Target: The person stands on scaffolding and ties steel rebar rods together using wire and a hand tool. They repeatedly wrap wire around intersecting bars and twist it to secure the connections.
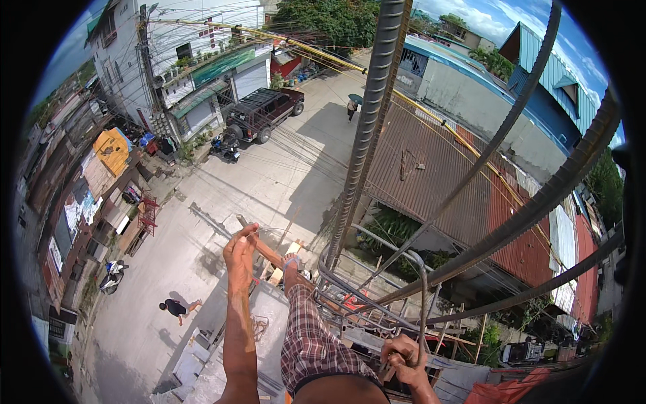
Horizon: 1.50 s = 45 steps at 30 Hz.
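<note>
My left hand [240, 248] is raised over the street side, its thumb and fingers pinched on a thin wire [272, 231] that curves off to the right. Low on the right, my right hand [404, 357] is closed, fingers curled; what lies inside it is hidden. Right beside that fist runs the bent end of a steel stirrup [422, 310]. Several such stirrups loop around tall ribbed rebars [367, 128] in front of me. My sandalled foot [291, 264] stands on a wooden piece near the left hand.
Thick rebars [538, 222] arch across the right side. Far below lies a street with a parked dark SUV [266, 113], a motorcycle [113, 277] and a walking person [176, 308]. Yellow-sleeved cables [457, 138] cross above a rusty metal roof [420, 161]. Scaffold poles [479, 337] stand beneath on the right.
</note>
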Each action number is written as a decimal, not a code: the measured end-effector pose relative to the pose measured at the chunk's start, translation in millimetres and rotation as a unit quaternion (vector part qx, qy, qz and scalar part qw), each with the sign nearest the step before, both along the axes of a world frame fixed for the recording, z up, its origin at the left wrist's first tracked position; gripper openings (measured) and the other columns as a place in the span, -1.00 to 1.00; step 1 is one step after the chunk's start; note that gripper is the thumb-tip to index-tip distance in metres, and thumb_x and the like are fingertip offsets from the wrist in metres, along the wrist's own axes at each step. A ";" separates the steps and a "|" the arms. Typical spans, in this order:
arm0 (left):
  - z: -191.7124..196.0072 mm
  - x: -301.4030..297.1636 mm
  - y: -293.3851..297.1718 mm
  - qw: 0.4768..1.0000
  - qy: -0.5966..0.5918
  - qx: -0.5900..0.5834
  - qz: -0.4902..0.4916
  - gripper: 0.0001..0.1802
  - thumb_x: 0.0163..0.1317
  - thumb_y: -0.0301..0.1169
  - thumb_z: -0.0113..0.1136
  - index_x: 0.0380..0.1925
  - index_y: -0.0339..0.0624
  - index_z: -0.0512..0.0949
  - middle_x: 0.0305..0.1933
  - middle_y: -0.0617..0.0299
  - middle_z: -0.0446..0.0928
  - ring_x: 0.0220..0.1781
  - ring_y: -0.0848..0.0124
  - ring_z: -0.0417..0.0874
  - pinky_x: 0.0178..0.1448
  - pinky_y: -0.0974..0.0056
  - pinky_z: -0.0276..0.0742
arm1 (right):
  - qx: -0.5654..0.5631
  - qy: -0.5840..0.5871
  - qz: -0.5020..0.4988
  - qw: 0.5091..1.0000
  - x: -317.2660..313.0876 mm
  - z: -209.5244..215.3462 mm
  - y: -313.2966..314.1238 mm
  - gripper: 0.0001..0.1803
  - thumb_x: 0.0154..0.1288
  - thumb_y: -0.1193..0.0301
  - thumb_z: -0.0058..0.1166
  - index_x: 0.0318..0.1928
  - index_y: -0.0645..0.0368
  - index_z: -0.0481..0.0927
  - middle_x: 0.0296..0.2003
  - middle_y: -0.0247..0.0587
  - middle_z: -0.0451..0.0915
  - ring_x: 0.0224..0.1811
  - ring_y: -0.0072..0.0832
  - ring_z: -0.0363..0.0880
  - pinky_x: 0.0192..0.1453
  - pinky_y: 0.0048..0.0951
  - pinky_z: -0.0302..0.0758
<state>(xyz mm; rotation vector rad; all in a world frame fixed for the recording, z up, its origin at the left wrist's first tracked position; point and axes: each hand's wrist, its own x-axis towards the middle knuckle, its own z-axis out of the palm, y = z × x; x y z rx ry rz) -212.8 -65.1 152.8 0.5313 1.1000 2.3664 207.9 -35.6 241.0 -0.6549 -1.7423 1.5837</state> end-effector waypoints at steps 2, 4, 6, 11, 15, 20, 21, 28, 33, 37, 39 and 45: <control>18.8 -8.6 -28.4 0.996 -0.005 0.067 -0.064 -0.79 0.31 -0.42 0.06 -0.53 -0.18 0.44 -0.11 0.10 0.60 0.13 0.13 0.58 0.34 -0.06 0.36 | -0.036 0.082 0.043 0.995 -38.8 7.2 8.6 -0.70 0.29 0.36 0.18 -0.06 0.31 0.61 -0.13 0.01 0.58 -0.27 -0.29 0.62 -0.20 -0.30 0.57; 30.3 -1.6 -50.0 0.998 0.019 -0.014 -0.053 -0.67 0.39 -0.25 0.03 -0.57 -0.08 0.36 -0.27 0.15 0.59 0.00 0.11 0.65 0.24 -0.06 0.45 | 0.071 0.062 0.120 0.988 -78.6 12.2 20.4 -0.67 0.33 0.40 0.12 0.04 0.31 0.57 -0.06 0.04 0.54 -0.10 -0.25 0.60 -0.05 -0.22 0.58; 40.4 7.2 -67.5 0.996 0.011 -0.079 -0.026 -0.58 0.42 -0.14 0.00 -0.60 -0.08 0.32 -0.51 0.16 0.53 -0.30 0.16 0.69 -0.01 -0.01 0.60 | 0.180 0.023 0.171 0.969 -115.4 18.8 28.8 -0.65 0.34 0.43 0.09 0.08 0.32 0.53 -0.03 0.05 0.53 -0.01 -0.25 0.58 0.05 -0.21 0.57; 38.3 31.0 -83.6 0.995 -0.036 -0.088 0.043 -0.47 0.44 -0.03 -0.07 -0.66 -0.09 0.26 -0.70 0.16 0.40 -0.69 0.31 0.47 -0.46 0.19 0.49 | 0.228 -0.032 0.168 0.959 -185.8 -2.4 3.6 -0.64 0.29 0.49 0.09 0.10 0.23 0.53 -0.13 0.11 0.62 -0.05 -0.05 0.62 0.03 -0.19 0.54; 22.0 48.8 -81.7 0.990 -0.009 -0.074 0.123 -0.46 0.48 -0.02 -0.15 -0.67 -0.06 0.21 -0.84 0.29 0.21 -0.85 0.49 0.15 -0.59 0.32 0.30 | 0.167 -0.280 0.238 0.915 -194.9 -45.3 -21.1 -0.65 0.35 0.14 0.05 -0.10 0.16 0.61 -0.52 0.15 0.55 -0.40 0.14 0.55 -0.30 -0.04 0.45; 13.0 112.5 -90.1 0.966 0.024 -0.152 0.208 -0.59 0.48 -0.15 -0.14 -0.46 -0.19 0.42 -0.64 0.30 0.39 -0.62 0.49 0.40 -0.49 0.32 0.41 | -0.002 -0.289 0.177 0.941 -192.4 -69.1 -29.2 -0.63 0.33 0.15 0.11 -0.37 0.25 0.61 -0.59 0.11 0.49 -0.58 -0.02 0.43 -0.44 -0.13 0.33; 13.2 120.1 -100.8 0.972 0.032 -0.190 0.131 -0.64 0.47 -0.19 -0.11 -0.39 -0.22 0.47 -0.61 0.30 0.41 -0.58 0.48 0.44 -0.47 0.31 0.44 | 0.057 -0.279 0.159 0.945 -191.3 -66.6 -26.3 -0.66 0.30 0.18 0.12 -0.37 0.24 0.62 -0.58 0.11 0.51 -0.57 -0.03 0.45 -0.45 -0.13 0.33; 5.3 54.6 -215.0 0.664 0.555 -0.494 -0.080 -0.80 0.21 -0.54 0.10 -0.17 -0.22 0.58 -0.36 0.05 0.62 -0.31 0.09 0.64 -0.21 0.11 0.56 | 0.331 -0.360 0.206 0.848 -155.4 -34.2 -1.6 -0.69 -0.08 0.39 0.10 -0.23 0.09 0.67 -0.48 0.12 0.62 -0.39 0.00 0.64 -0.27 -0.04 0.56; 26.8 79.4 -208.9 0.746 0.541 -0.372 -0.112 -0.84 0.20 -0.44 0.22 -0.22 -0.22 0.61 -0.33 0.10 0.54 -0.39 0.17 0.61 -0.32 0.16 0.55 | 0.221 -0.294 0.204 0.908 -147.1 -23.7 1.3 -0.82 0.09 0.32 0.18 -0.35 0.16 0.66 -0.60 0.04 0.55 -0.55 -0.08 0.51 -0.39 -0.10 0.45; 78.1 93.3 -166.6 0.891 0.353 -0.274 -0.074 -0.89 0.24 -0.51 0.17 -0.41 -0.33 0.61 -0.29 0.09 0.55 -0.39 0.42 0.61 -0.33 0.31 0.60 | 0.021 -0.241 0.190 0.952 -136.6 -12.2 8.3 -0.66 0.28 0.18 0.19 -0.43 0.23 0.62 -0.75 -0.23 0.33 -0.65 -0.43 0.18 -0.49 -0.21 0.21; 88.9 106.0 -145.9 0.944 0.240 -0.192 -0.119 -0.84 0.28 -0.50 0.13 -0.44 -0.36 0.59 -0.33 0.09 0.55 -0.37 0.40 0.61 -0.22 0.27 0.64 | -0.003 -0.249 0.176 0.952 -131.1 -9.4 7.8 -0.66 0.30 0.19 0.17 -0.42 0.25 0.62 -0.77 -0.28 0.28 -0.64 -0.51 0.18 -0.50 -0.26 0.20; 69.8 124.6 -90.2 0.989 -0.056 0.137 -0.013 -0.55 0.44 0.02 -0.14 -0.24 -0.17 0.46 -0.63 0.38 0.25 -0.63 0.51 0.29 -0.39 0.25 0.53 | -0.167 -0.026 0.195 0.966 -163.4 -45.7 -22.3 -0.58 0.42 0.09 0.02 -0.18 0.25 0.63 -0.46 -0.25 0.59 -0.46 -0.53 0.49 -0.35 -0.39 0.51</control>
